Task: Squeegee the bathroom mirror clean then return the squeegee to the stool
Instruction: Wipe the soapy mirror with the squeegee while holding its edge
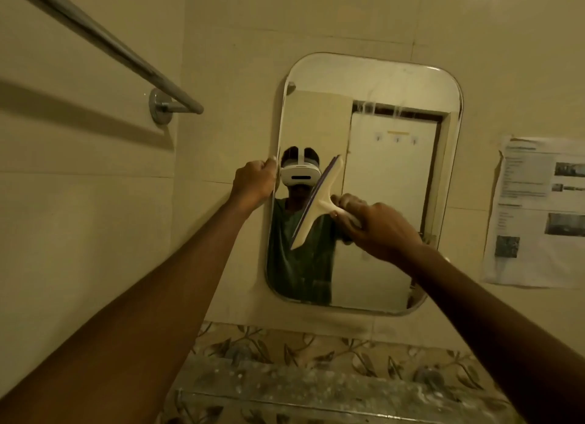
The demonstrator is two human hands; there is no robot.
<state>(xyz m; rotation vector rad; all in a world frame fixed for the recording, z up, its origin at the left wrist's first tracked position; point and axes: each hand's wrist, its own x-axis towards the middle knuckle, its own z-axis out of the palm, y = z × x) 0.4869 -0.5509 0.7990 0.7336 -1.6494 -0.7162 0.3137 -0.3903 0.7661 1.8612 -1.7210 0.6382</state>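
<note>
A rounded rectangular mirror point(389, 176) hangs on the tiled wall ahead. Water streaks run down its upper part. My right hand point(378, 229) grips the handle of a cream squeegee point(318, 202) whose purple-edged blade stands nearly upright, tilted right at the top, against the glass left of the mirror's middle. My left hand point(254, 181) grips the mirror's left edge at mid height, fingers curled round the rim. The stool is out of sight.
A metal towel rail point(104, 40) juts from the left wall at upper left. A printed paper sheet point(538, 211) is stuck to the wall right of the mirror. A glass shelf point(300, 389) and a floral tile band lie below the mirror.
</note>
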